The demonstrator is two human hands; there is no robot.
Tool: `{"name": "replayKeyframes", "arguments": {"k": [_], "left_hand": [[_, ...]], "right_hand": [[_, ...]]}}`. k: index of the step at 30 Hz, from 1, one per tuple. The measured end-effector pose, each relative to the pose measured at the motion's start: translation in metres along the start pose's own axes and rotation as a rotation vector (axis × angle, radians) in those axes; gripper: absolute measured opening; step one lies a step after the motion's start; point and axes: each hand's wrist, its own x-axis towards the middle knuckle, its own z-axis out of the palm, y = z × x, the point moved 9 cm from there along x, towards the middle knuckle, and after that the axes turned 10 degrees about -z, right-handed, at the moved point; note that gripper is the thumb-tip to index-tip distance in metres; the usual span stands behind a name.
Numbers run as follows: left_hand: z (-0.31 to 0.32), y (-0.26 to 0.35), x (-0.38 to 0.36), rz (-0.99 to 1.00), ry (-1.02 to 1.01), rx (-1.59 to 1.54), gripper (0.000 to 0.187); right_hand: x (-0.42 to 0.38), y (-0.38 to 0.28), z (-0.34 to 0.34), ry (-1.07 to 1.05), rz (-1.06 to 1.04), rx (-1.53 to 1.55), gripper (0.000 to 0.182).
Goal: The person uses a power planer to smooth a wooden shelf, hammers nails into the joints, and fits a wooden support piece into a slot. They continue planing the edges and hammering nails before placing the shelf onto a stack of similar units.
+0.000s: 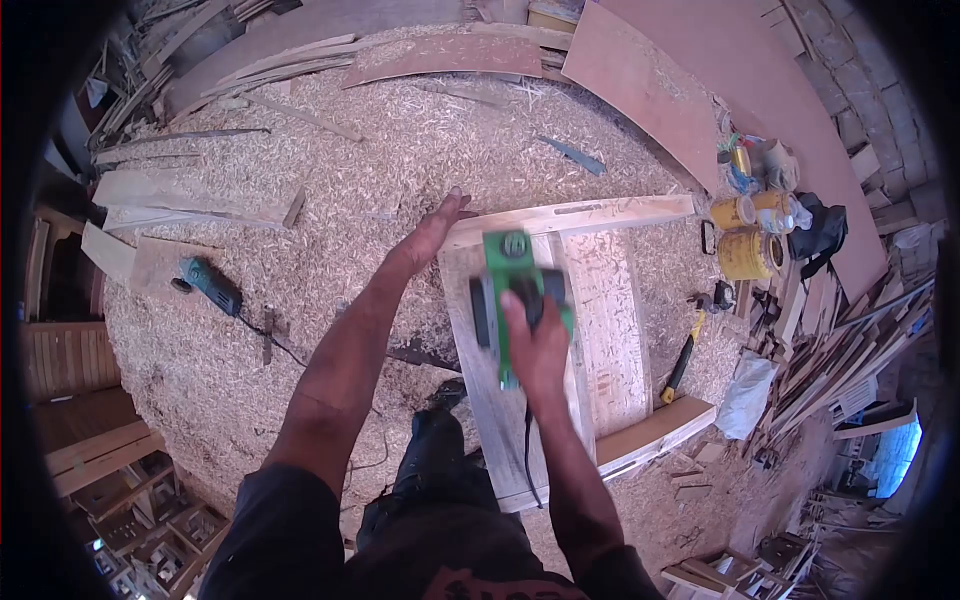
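My right hand point(537, 350) is wrapped round the handle of a green electric planer point(508, 262), which is slightly blurred. The planer rests over a wide pale board point(490, 420) in a wooden frame, its black cord trailing back along the wood. At the frame's far left corner is my left hand point(440, 228), fingers stretched forward beside the end of the slotted far rail point(590, 215). Nothing shows in its fingers. A slotted near rail point(655, 440) closes the frame on my side.
Wood shavings cover the floor. A green power tool point(212, 285) lies at left. To the right are a yellow-and-black hammer point(683, 365), yellow tins point(745, 255) and a white sack point(747, 395). Plywood sheets point(645, 95) lean at the back; offcuts point(840, 350) are piled right.
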Motion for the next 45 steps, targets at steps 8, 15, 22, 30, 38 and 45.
{"name": "replayKeyframes", "arguments": {"k": [8,15,22,30,38,45], "left_hand": [[-0.031,-0.018,0.028,-0.116,-0.166,-0.186,0.098],[-0.029,-0.020,0.032,-0.120,-0.189,-0.288,0.098],[-0.044,-0.031,0.034,-0.147,-0.119,-0.523,0.086],[-0.048,-0.140,0.000,0.040,0.338,-0.741,0.084],[0.108,-0.274,-0.154,-0.372,0.050,-0.642,0.071],[0.253,-0.286,-0.194,-0.433,-0.468,-0.541,0.060]], "right_hand": [[-0.094,0.008,0.018,-0.058,0.131,0.070,0.050],[-0.019,-0.027,0.044,-0.048,0.070,-0.051,0.054],[0.039,-0.040,0.070,-0.026,0.027,-0.037,0.062],[-0.003,-0.022,0.013,-0.036,0.093,0.050,0.072],[-0.287,0.062,-0.162,0.064,0.433,0.084,0.057],[-0.564,0.093,-0.243,0.714,0.959,0.234,0.060]]}}
